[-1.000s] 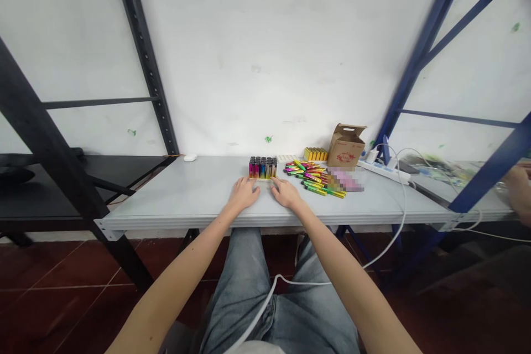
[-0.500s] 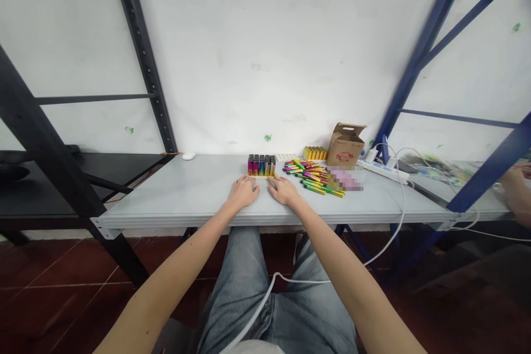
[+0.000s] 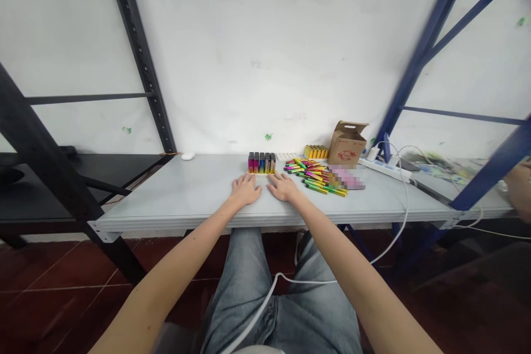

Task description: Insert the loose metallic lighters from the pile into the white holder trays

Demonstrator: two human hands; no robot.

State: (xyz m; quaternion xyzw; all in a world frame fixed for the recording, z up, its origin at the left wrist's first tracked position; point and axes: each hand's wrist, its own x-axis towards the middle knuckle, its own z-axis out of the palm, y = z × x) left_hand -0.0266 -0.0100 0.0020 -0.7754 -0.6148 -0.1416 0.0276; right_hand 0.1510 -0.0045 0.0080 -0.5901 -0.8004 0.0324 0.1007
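A block of shiny, multicoloured sticks with black tops that look like lighters (image 3: 261, 162) stands upright in rows in front of me. A thin pale tray edge (image 3: 261, 175) shows at its base. My left hand (image 3: 246, 190) lies palm down on the table at the near left corner of the block, fingers spread, fingertips at the tray edge. At the near right corner my right hand (image 3: 284, 187) rests likewise, its fingers stretched out. Neither hand grips anything. To the right lies a loose pile of similar metallic sticks (image 3: 317, 180), green, yellow, red and purple.
Behind the pile are a white slotted tray (image 3: 287, 156), a yellow block (image 3: 316, 151) and an open cardboard box (image 3: 347, 145). A pixelated pink item (image 3: 349, 176) lies before the box. A power strip (image 3: 385, 168) with white cables is farther right. Another person's hand (image 3: 518, 188) shows at the right edge.
The view has shifted slightly. Both hands stay at the near corners of the block, with the left fingers looking a little more spread. The block still stands upright.
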